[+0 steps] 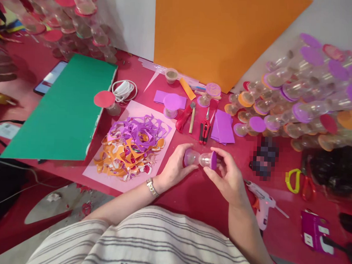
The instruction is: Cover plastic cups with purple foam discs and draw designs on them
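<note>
An hourglass (205,159) with clear bulbs and purple round ends lies sideways between my hands, over the red table. My left hand (176,165) is closed around its left end. On the right, my right hand (228,173) grips the other purple end between thumb and fingers. Beyond my hands lie red-handled pliers (205,129), a small hammer (192,119) and a stack of purple cards (223,127). Another hourglass with a purple top (171,102) stands farther back. Left of my left hand, purple and orange paper scraps (134,145) are heaped on a pink sheet (104,179).
Many hourglasses (283,90) are stacked at the right, with more red-topped ones (67,18) at the back left. A glue gun (262,202) and scissors (293,180) lie to the right. A green board (63,111) covers the left side. A co-worker's hand (2,66) shows at the far left.
</note>
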Demonstrator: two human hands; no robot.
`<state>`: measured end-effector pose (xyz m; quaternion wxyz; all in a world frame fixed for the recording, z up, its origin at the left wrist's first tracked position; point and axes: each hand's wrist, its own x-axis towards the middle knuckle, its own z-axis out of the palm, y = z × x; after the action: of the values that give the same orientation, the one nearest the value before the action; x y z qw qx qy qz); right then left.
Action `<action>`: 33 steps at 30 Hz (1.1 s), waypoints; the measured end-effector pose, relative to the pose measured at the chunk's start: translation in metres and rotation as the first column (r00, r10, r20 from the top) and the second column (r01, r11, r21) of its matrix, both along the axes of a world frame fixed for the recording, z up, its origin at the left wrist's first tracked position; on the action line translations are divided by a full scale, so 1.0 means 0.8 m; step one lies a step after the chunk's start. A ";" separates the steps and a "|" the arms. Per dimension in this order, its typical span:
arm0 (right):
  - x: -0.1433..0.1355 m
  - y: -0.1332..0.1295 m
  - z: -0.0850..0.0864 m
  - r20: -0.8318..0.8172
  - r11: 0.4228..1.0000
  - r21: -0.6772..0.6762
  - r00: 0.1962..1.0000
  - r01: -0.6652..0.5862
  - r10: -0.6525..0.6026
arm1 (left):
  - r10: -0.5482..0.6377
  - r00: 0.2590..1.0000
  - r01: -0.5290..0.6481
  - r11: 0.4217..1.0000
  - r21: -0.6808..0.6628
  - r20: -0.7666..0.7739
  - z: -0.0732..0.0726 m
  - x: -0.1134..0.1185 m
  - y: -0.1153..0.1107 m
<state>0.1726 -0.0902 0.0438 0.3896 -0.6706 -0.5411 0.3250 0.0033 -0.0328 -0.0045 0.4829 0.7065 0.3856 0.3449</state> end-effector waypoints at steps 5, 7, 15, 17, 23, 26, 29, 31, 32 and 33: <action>-0.019 -0.003 0.017 0.299 0.990 0.106 0.953 -0.088 0.053 | -0.009 0.981 0.037 0.990 0.139 -0.195 0.001 0.002 -0.001; -0.022 -0.005 0.020 0.322 0.986 0.111 0.943 -0.122 0.080 | -0.037 0.963 0.082 0.984 0.156 -0.268 0.003 0.003 0.000; 0.010 -0.010 0.007 0.080 0.998 0.013 0.995 -0.059 0.058 | -0.039 0.948 0.076 0.991 0.106 -0.316 0.001 0.002 0.002; 0.016 -0.003 0.005 0.043 1.000 0.002 0.999 0.008 -0.008 | -0.021 0.956 0.057 0.992 0.116 -0.292 -0.001 0.001 0.003; 0.035 0.037 0.010 0.138 0.993 0.027 0.984 0.113 -0.116 | -0.020 0.966 0.051 0.992 0.114 -0.256 -0.005 -0.001 0.000; 0.052 0.067 0.014 0.203 0.990 0.086 0.971 0.111 -0.127 | -0.012 0.966 0.039 0.994 0.099 -0.259 -0.004 -0.002 -0.001; 0.071 0.111 0.015 0.396 0.991 0.111 0.912 0.072 -0.110 | -0.017 0.971 0.038 0.996 0.082 -0.240 -0.003 -0.002 -0.001; 0.082 0.147 0.012 0.507 0.995 0.098 0.859 0.023 -0.070 | -0.022 0.972 0.040 0.997 0.071 -0.235 -0.002 -0.002 -0.001; 0.086 0.167 0.010 0.527 0.995 0.099 0.847 0.019 -0.069 | -0.022 0.971 0.039 0.997 0.066 -0.236 -0.003 -0.002 -0.001; 0.090 0.187 0.006 0.551 0.995 0.098 0.832 0.018 -0.069 | -0.022 0.971 0.037 0.997 0.060 -0.238 -0.003 -0.002 -0.001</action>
<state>0.2442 0.0591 0.0490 0.2531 -0.7302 -0.6290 0.0841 0.0013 -0.0334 -0.0067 0.4154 0.7635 0.4188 0.2629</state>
